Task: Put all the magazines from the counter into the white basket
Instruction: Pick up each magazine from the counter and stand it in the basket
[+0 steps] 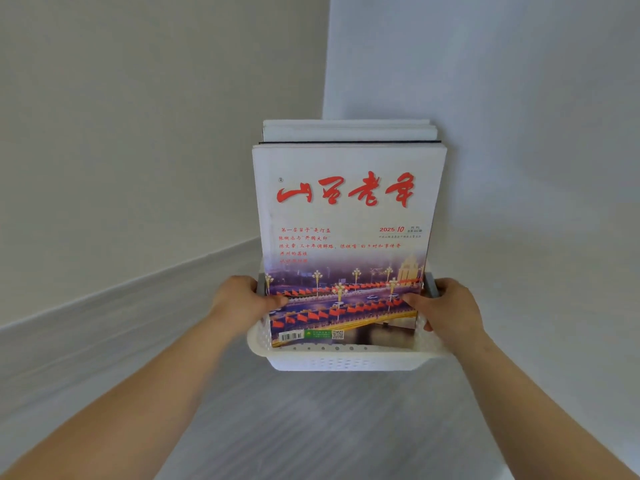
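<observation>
Your left hand (242, 299) and right hand (446, 311) were each closed around a side of the white basket (346, 362), thumbs pressed against the front magazine's (346, 216) cover. The magazines stood upright inside the basket (front cover white with red characters), leaning back toward the wall corner (325, 64) above the grey floor (311, 427).

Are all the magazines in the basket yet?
Nearly done. Several magazines already stand upright in the white basket, leaning toward the wall. The left hand and right hand grip the basket's sides, thumbs on the front cover. No loose magazines show; the counter is only partly visible.
</observation>
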The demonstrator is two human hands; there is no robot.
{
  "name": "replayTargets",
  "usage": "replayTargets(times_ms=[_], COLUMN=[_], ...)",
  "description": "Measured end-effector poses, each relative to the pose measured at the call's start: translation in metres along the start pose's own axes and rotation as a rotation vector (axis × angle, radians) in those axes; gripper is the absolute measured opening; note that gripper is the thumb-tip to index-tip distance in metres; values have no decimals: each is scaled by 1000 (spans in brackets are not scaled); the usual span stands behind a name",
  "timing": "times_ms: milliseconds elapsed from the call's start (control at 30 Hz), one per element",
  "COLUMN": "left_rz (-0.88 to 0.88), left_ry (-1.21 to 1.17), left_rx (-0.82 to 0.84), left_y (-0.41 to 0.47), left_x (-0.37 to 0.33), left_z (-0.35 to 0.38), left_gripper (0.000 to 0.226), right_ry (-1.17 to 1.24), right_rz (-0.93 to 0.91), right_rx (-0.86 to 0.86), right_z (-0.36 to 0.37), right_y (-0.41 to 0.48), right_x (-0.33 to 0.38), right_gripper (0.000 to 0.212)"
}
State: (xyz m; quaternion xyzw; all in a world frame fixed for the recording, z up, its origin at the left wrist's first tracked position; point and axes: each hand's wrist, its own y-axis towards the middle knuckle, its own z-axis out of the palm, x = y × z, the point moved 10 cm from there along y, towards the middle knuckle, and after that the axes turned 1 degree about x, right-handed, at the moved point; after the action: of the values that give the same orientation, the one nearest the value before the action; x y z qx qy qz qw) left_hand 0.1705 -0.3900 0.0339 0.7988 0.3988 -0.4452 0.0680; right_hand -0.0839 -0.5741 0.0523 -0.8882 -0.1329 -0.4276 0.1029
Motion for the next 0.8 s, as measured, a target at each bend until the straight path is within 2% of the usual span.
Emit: replayTargets(times_ms=[133, 400, 800], left_rz=[76, 167, 245], left_ry=[85, 254, 359], left_rx=[148, 339, 437], left_y=[-21, -51, -34], left_x=[-15, -32, -60], left_z=[49, 128, 167], left_gripper=[28, 31, 30], right_ry=[2, 8, 244], right_rz=[124, 315, 369], right_rx=[-107, -244, -315], right_z=[-40, -78, -75], right_y=[-52, -127, -145], right_x=[-51, -136, -167], right_gripper=[26, 42, 33])
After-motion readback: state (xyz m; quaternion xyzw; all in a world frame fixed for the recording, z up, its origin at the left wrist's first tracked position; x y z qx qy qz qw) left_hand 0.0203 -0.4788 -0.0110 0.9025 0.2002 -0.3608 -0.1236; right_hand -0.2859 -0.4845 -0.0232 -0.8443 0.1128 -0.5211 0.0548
